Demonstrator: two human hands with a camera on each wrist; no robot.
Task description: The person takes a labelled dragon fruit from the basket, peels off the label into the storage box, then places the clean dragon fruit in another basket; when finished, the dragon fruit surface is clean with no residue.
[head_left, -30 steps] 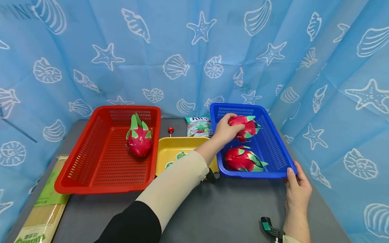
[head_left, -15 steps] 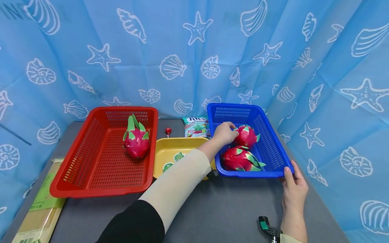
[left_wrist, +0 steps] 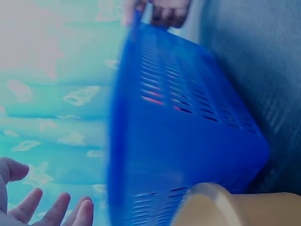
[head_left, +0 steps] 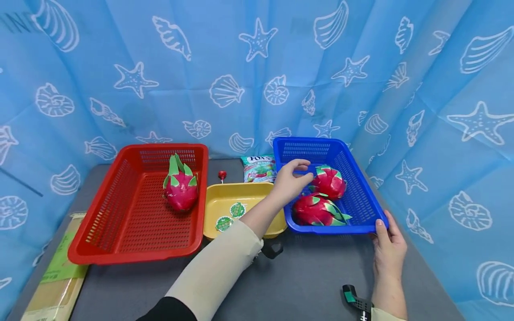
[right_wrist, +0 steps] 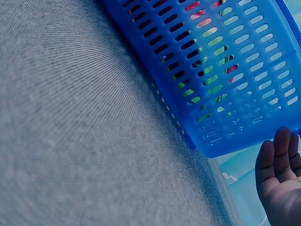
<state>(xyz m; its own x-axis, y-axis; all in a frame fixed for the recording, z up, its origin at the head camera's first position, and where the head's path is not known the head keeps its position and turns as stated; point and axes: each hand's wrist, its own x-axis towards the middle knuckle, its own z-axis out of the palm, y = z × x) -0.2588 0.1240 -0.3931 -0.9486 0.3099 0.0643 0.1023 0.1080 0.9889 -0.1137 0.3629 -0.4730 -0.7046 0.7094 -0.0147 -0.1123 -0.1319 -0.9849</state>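
Left hand, fingers loose, appears clear of the rear dragon fruit, right hand pinches the blue basket: release stage, calling for withdrawal.

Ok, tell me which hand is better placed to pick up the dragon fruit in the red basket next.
Probably the left hand: it looks free and is nearer the red basket and its dragon fruit. The right hand holds a corner of the blue basket, farther away.
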